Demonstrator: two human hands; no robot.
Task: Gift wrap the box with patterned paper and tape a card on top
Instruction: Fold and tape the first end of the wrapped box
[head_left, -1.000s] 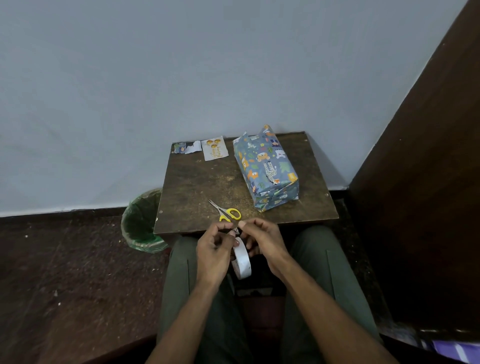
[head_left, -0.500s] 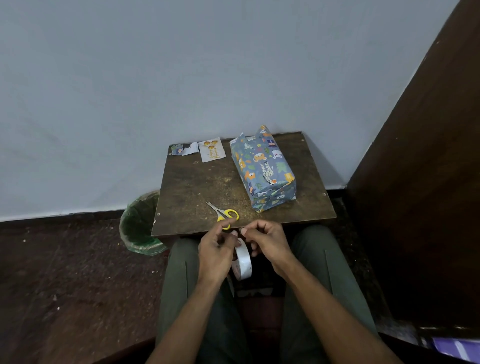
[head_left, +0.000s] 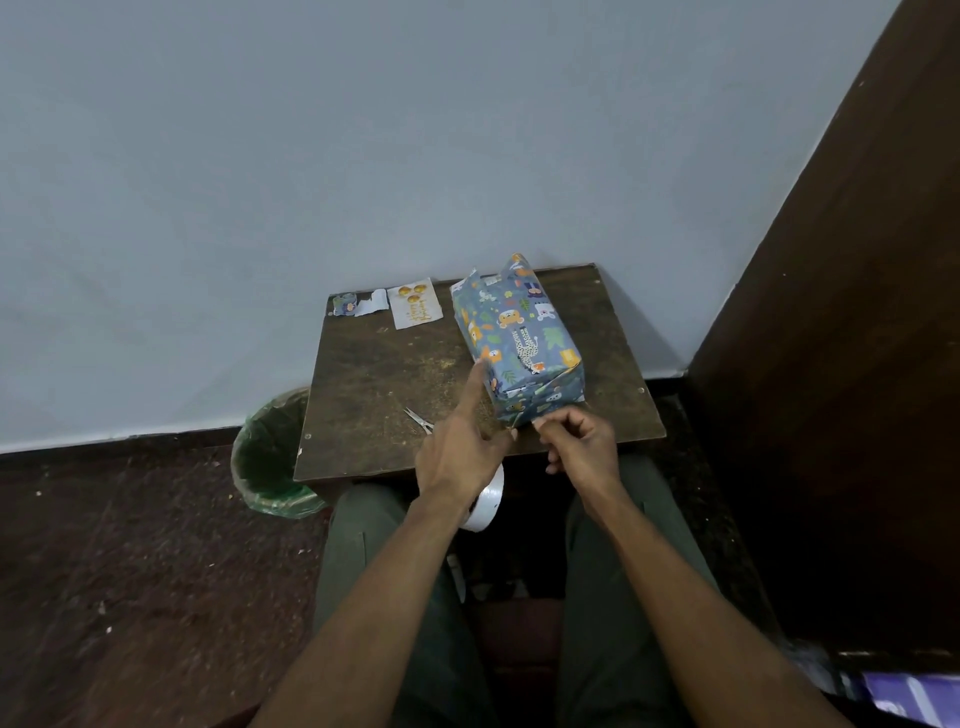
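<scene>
Your wrapped box (head_left: 519, 340) sits on the right half of the desk (head_left: 384, 374), long side running away from you, far end of the paper still sticking up unfolded near the wall. Near end is folded w/ flaps showing.

Left hand (head_left: 460, 447): index finger stretched out straight, tip touching the box's near left corner; the other fingers curl under, and the white tape roll (head_left: 485, 501) pokes out below that hand, right up against it. Can't tell exactly how it's held, palm covers it.

Right hand (head_left: 579, 441): fingers curled, thumb and forefinger pinched together right at the bottom front edge of the box. Prob a bit of tape in there but too small to say for sure.

Scissors (head_left: 418, 420) lie on the desk just left of your left hand, only the blades showing. The card (head_left: 415, 309) w/ gold print lies flat at the back edge, left of the box, and some paper scraps (head_left: 358, 303) lie beside it toward the corner. Green-lined bin (head_left: 270, 457) on the floor left of the desk.
</scene>
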